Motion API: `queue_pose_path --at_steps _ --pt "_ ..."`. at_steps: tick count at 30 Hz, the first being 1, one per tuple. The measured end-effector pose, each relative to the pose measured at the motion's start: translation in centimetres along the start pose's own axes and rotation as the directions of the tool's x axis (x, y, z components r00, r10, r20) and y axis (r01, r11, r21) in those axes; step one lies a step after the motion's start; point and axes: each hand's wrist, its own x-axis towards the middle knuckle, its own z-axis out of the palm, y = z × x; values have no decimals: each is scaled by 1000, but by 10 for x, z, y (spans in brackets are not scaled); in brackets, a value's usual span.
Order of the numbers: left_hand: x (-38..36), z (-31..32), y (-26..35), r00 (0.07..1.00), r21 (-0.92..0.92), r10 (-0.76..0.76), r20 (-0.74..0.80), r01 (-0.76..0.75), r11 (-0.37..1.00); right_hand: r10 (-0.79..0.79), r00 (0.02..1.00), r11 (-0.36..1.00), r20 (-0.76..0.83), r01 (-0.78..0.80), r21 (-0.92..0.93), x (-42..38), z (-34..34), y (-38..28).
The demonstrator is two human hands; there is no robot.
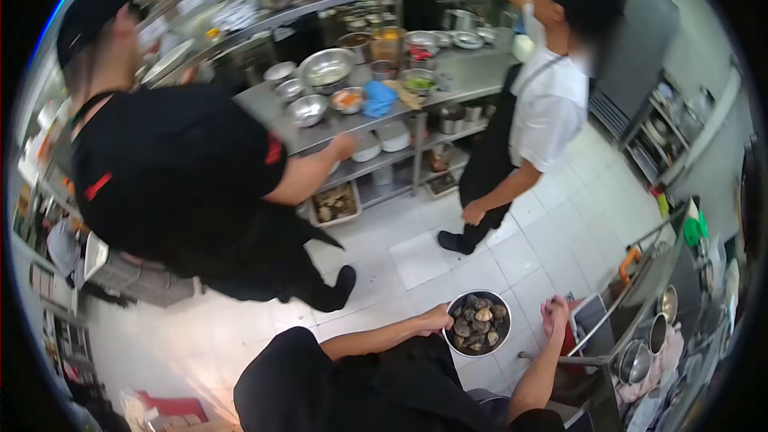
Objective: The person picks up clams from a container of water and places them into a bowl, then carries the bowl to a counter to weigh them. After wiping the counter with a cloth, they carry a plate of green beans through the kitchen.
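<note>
- The left hand (436,318) grasps a round bowl (504,336) by its rim; fingers are bent over the edge.
- That bowl is between the two hands, just in front of the person's black clothing and above the floor (512,256). It has a smooth, pale rim.
- Inside lie shells (480,318), rounded and ridged, mottled brown, grey and cream; well over a dozen, too heaped to count exactly.
- The right hand (554,316) is apart from the bowl, beside the bench (592,360); its fingers look bent, but I cannot tell whether it is clenched or loose.
- On that bench's side I count three shiny metal bowls, the nearest (636,362) deep and round, beside a crumpled pale cloth (662,364).
- Two co-workers stand ahead, one (176,168) all in black, the other (552,112) in a white top and dark apron, with an arm raised to the shelf.
- The table (472,68) between them is smooth metal, crowded with round bowls; one holds orange pieces, another green.
- One blue cloth (380,99) lies there, soft and rumpled.
- Below is one rectangular tray (340,222) of rough brown pieces.
- The floor is square white tile.
- Two red patches mark the black top; any lettering is too blurred to read.
</note>
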Motion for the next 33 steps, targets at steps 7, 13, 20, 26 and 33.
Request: queue_pose_path --at_steps 7,13,20,26,33 --pt "136 59 84 996 138 45 73 -55 989 -69 996 986 -55 60 -154 117 29 -116" --pt "273 128 156 989 6 -10 150 9 1000 21 986 1000 -165 -19 14 154 -17 -172" --pt "400 153 257 981 80 -42 188 27 996 188 898 929 -398 -31 370 186 -75 -180" --pt "527 134 304 994 -49 -33 99 38 998 231 881 936 -413 -85 343 351 -109 -167" --pt "585 127 373 982 -266 32 -185 -81 961 369 855 909 -365 -415 -53 653 -53 -232"
